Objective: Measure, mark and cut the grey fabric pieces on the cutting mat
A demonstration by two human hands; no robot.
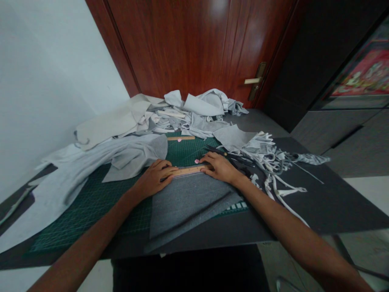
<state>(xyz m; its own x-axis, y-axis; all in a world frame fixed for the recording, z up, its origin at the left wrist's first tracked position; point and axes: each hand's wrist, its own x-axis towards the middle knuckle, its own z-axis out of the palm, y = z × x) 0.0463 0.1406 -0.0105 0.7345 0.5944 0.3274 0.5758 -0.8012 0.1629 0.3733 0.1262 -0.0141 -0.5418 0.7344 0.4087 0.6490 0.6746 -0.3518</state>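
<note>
A wooden ruler [189,170] lies across the far edge of a dark grey piece of fabric [188,205] spread on a green cutting mat [91,202]. My left hand [154,178] presses down on the ruler's left end, fingers curled over it. My right hand [220,167] rests flat on the ruler's right end, fingers stretched out. A small pink piece of chalk [197,161] sits just beyond the ruler near my right fingertips. Black scissors [234,156] lie right behind my right hand.
Light grey fabric [100,162] is draped over the mat's left side. A heap of grey cloth scraps [188,113] sits at the back, with cut strips [273,162] on the right. A second wooden ruler [180,138] lies farther back. A wooden door [194,44] stands behind the table.
</note>
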